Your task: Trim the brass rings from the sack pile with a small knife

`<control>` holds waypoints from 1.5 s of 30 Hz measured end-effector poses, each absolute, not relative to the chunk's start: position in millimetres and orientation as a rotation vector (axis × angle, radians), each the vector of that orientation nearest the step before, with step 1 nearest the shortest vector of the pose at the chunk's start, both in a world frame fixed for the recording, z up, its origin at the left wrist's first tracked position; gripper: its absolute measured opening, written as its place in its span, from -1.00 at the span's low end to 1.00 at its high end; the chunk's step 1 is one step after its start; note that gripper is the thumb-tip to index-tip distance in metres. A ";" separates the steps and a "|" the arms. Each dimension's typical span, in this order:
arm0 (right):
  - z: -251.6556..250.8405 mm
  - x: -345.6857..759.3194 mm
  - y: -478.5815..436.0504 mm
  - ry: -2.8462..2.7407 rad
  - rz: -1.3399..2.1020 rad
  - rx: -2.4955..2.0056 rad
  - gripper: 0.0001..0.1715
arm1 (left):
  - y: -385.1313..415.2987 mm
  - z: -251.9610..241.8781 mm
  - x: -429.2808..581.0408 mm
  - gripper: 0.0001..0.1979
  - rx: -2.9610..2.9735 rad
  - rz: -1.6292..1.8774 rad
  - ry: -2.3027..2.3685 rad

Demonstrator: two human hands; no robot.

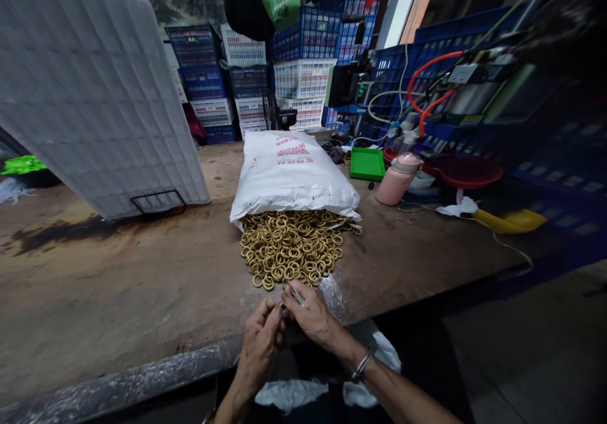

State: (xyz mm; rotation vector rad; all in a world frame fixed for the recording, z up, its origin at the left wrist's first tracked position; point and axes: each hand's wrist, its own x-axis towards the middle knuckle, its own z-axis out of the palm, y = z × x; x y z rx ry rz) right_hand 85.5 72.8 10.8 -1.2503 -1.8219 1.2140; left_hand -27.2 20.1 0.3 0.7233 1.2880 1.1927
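A pile of brass-coloured rings [290,247] spills from the open mouth of a white printed sack [291,171] lying on the worn wooden bench [118,285]. My left hand [260,342] and my right hand [310,315] meet at the bench's front edge, just below the pile. The right hand pinches a thin metal tool [296,293] between its fingers. The left hand's fingers are closed on something small against the right hand; what it is cannot be made out. A metal bracelet [363,364] sits on my right wrist.
A large quilted grey panel [90,89] leans on the bench at left. A pink bottle [397,179], a green tray [367,163], a red basin [469,171] and a yellow scoop [512,222] stand at right. Stacked blue and white crates [265,76] fill the back.
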 end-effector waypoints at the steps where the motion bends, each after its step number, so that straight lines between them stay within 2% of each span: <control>1: 10.9 85.4 72.8 -1.831 1.197 -1.246 -0.76 | 19.9 0.1 -26.8 -0.67 0.705 1.170 1.268; 9: 3.3 93.4 74.7 -1.892 1.095 -1.293 -0.75 | 17.2 5.8 -22.7 -0.69 0.614 1.189 1.117; 14: -4.7 103.0 67.7 -2.167 0.960 -1.228 -0.91 | 20.0 0.7 -21.0 -0.66 0.602 1.226 1.102; 23: -0.1 105.8 62.8 -2.396 0.810 -1.284 -0.70 | 19.3 7.8 -17.8 -0.58 0.603 1.277 1.155; 37: 3.0 110.3 66.7 -2.482 0.640 -1.437 -0.69 | 12.7 12.5 -19.4 -0.61 0.760 1.253 1.242; 45: 8.1 107.7 58.0 -2.489 0.712 -1.310 -0.63 | 16.1 11.5 -19.7 -0.61 0.724 1.270 1.189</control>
